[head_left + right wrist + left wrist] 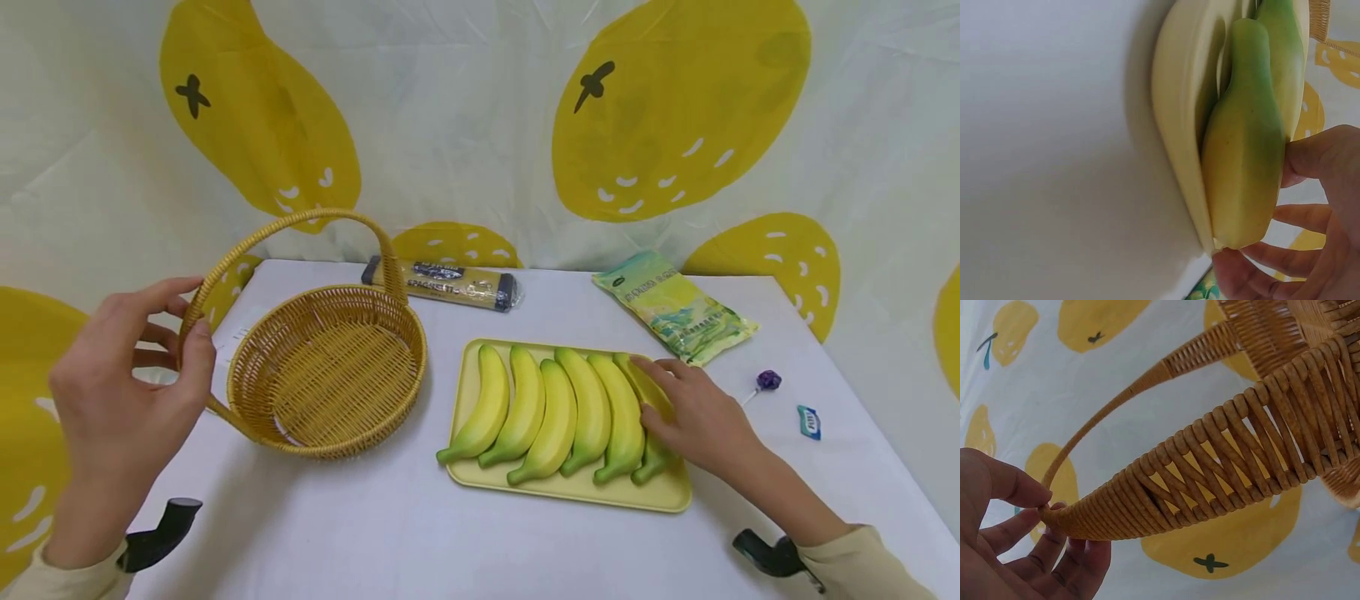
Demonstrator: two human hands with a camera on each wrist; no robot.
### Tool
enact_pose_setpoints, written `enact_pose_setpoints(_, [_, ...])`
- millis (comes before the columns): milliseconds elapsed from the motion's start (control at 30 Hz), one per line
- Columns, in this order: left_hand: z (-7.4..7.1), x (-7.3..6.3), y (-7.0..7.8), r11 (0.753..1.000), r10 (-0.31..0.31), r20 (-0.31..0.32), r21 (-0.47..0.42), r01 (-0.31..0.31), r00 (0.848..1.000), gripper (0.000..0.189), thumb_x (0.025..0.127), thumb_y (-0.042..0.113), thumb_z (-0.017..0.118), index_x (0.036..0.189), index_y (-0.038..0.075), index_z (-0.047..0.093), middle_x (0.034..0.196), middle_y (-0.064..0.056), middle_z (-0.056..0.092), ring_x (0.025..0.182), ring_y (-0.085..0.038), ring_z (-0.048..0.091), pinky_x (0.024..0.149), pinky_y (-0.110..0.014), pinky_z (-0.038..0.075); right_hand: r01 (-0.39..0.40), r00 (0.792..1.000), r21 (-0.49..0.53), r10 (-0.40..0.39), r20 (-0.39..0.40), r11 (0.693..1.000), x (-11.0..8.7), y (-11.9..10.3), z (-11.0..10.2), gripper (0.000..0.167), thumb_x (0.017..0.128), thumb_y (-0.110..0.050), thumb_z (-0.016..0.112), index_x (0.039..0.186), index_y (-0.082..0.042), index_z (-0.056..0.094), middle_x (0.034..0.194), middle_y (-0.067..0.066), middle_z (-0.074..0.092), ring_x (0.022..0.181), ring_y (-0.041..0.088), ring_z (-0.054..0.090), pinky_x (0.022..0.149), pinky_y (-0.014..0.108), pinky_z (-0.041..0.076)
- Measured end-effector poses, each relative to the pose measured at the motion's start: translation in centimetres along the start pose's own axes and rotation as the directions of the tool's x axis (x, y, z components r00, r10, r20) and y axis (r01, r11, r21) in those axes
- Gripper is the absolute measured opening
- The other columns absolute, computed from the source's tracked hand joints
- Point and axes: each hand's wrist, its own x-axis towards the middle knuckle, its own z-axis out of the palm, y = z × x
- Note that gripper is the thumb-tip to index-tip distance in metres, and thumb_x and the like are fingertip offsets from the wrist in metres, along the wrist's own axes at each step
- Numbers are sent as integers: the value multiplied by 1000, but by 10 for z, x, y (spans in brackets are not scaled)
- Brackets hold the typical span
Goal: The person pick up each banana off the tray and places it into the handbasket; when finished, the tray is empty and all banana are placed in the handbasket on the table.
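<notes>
With its thumb and fingers, my left hand (127, 375) grips the tall arched handle of a brown woven basket (330, 452), which has nothing in it. The left wrist view shows the fingertips around the handle (1116, 506). A pale yellow tray (570, 497) carries a row of several yellow bananas with green ends. My right hand (705, 417) is at the rightmost banana (652, 460), partly covering it. In the right wrist view thumb and fingers hold this banana (1241, 169) near its far end, close by the tray's edge.
Behind the basket lies a spaghetti pack (461, 283). A green and yellow bag (675, 308) lies behind the tray at the right. Farther right are a purple lollipop (768, 380) and a small blue-and-white packet (809, 422). A fruit-printed curtain (450, 100) hangs behind the white table.
</notes>
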Motion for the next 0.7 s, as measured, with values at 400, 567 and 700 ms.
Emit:
enact_pose_setpoints(400, [-2,-2,1,999,-39,22,-30,39,999,38,91,5,70,128,3,76,99,-14,66,80,13,56,76,0,45,-32,999,30,32,-7,999,7,-4,-2,63,85,-17,70,147,-7,60,130,27,59,108,48,61,57,56,57])
enact_pose_setpoints(567, [-2,-2,1,999,-44,26,-23,44,999,39,91,5,70,130,4,75,100,-16,67,81,12,55,77,0,44,-60,998,-13,59,-15,998,7,-4,-2,62,87,-19,69,147,-8,60,132,27,58,112,51,58,57,58,58])
enact_pose_setpoints(700, [-2,-2,1,999,-38,22,-19,38,999,38,92,5,69,130,4,75,101,-18,67,82,12,55,77,0,44,-66,998,-22,66,-18,998,7,-3,0,61,88,-19,69,147,-8,61,133,25,58,114,51,57,56,58,57])
